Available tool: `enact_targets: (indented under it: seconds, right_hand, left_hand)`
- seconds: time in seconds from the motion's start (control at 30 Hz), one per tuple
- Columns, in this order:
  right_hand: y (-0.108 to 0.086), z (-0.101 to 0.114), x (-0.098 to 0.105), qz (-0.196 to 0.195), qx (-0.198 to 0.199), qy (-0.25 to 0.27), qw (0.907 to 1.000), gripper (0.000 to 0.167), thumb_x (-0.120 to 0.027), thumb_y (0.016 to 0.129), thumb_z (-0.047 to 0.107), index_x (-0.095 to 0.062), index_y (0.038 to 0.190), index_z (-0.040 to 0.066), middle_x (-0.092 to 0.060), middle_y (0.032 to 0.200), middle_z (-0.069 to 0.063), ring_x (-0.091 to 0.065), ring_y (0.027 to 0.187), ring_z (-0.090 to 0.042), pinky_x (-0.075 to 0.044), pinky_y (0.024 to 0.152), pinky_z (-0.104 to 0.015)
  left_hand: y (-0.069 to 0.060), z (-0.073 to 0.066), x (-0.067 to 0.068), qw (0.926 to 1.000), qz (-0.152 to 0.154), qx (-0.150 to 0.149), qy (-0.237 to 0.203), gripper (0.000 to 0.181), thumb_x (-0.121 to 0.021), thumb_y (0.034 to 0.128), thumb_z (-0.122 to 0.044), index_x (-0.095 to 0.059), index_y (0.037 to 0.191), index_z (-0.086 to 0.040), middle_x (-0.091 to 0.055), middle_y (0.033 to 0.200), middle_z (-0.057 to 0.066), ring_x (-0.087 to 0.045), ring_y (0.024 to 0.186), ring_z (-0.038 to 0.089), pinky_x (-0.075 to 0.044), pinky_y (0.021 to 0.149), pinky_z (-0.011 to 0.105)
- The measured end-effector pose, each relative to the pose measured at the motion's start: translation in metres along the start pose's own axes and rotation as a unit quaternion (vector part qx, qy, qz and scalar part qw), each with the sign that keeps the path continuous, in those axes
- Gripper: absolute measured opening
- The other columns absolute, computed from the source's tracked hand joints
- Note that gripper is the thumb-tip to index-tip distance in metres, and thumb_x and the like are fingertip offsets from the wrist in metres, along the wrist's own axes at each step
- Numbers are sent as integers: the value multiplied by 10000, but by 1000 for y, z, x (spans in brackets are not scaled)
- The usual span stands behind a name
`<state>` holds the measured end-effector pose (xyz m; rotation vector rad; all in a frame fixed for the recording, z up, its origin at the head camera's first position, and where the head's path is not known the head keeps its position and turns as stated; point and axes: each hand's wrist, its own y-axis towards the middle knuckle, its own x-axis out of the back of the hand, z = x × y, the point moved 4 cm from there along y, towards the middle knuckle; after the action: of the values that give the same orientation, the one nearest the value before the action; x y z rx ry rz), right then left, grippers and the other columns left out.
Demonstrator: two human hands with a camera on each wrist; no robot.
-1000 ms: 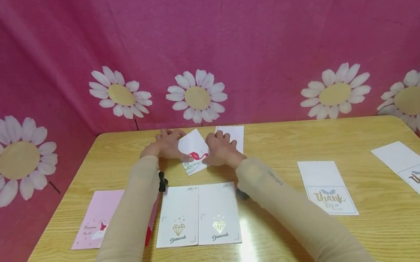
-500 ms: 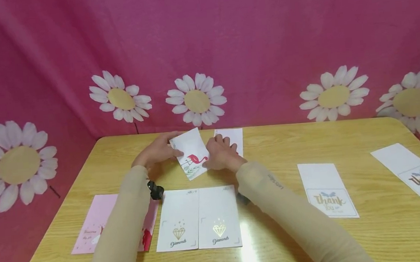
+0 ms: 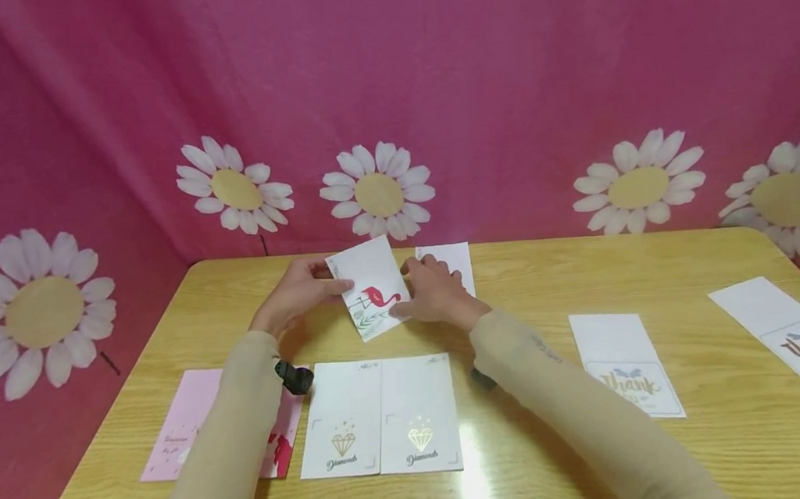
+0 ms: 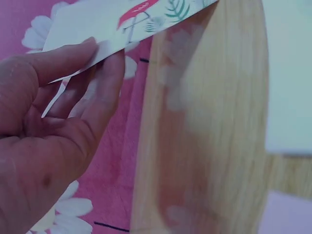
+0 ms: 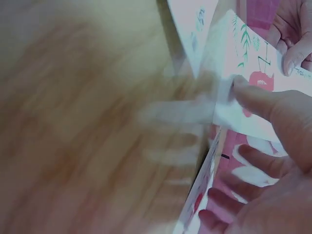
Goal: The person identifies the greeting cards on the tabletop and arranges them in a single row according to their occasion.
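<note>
A white card with a red flamingo and green leaves (image 3: 373,271) is held tilted above the back of the table. My left hand (image 3: 301,292) pinches its left edge, thumb on the front and fingers behind, as the left wrist view shows of the hand (image 4: 53,112) and card (image 4: 105,24). My right hand (image 3: 438,289) is at the card's right edge; in the right wrist view its thumb (image 5: 258,100) lies on the card's face (image 5: 268,122), with the other fingers spread below. Partly behind the right hand lies another white card (image 3: 453,257).
Two white Diamonds cards (image 3: 338,407) (image 3: 417,401) lie side by side at front centre. A pink unicorn card (image 3: 187,407) and a pink-red card (image 3: 284,443) are partly under the left sleeve. Two Thank You cards (image 3: 618,338) (image 3: 757,304) lie at right.
The flamingo card has been raised and turned more toward the camera. My left hand has moved from beside its edge to pinching it; the right hand has shifted slightly right.
</note>
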<state>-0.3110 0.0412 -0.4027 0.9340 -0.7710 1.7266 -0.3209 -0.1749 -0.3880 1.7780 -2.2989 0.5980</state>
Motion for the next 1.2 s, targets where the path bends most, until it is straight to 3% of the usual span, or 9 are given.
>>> enact_targets:
  seconds: [0.17,0.3,0.4,0.63,0.93,1.2]
  right_hand:
    - [-12,2,21,-506,736,895,9920,612,-787,906,256,-514,1410,42,-590,1341,-150,-580,1182,-319,-516,1026,-453]
    - [-24,7,40,-895,1205,1467,9777,498,-759,919,136,-545,1358,39,-697,1174,-149,-681,1032,-286,-591,874,-392]
    - [-33,9,51,-1126,1337,1627,9711,469,-740,925,102,-552,1351,44,-727,1079,-142,-713,915,-266,-606,775,-364]
    - [-55,6,69,-1597,1551,1710,9598,502,-762,894,49,-562,1354,41,-735,1031,-141,-722,821,-252,-607,739,-365]
    - [-79,-3,83,-1793,1868,1648,9517,563,-774,872,7,-538,1382,33,-730,935,-140,-696,765,-219,-581,676,-289]
    - [-98,-10,92,-1873,2185,1483,9461,781,-791,849,-21,-412,1523,90,-700,1068,-163,-702,778,-226,-612,688,-313]
  left_hand:
    - [-6,-12,-4,9995,-116,-228,-168,462,-733,949,-142,-612,1389,-72,-672,1298,194,-707,1044,282,-605,928,415]
    - [-12,-26,-7,9985,-174,-478,-218,464,-742,941,-126,-621,1386,-75,-683,1291,188,-717,1024,266,-618,891,413]
    - [-18,-37,-12,9977,-117,-611,-268,462,-745,937,-113,-626,1382,-74,-691,1283,192,-724,1018,264,-621,882,429]
    - [-34,-57,-28,9951,193,-886,-398,443,-730,940,-75,-633,1372,-60,-702,1235,217,-744,959,252,-623,869,452]
    - [-46,-65,-50,9918,309,-1164,-419,395,-723,945,-76,-661,1335,-59,-726,1195,198,-751,927,258,-637,818,402]
    - [-53,-72,-68,9895,486,-1275,-465,373,-719,946,-68,-669,1315,-65,-730,1176,183,-751,935,271,-634,829,444]
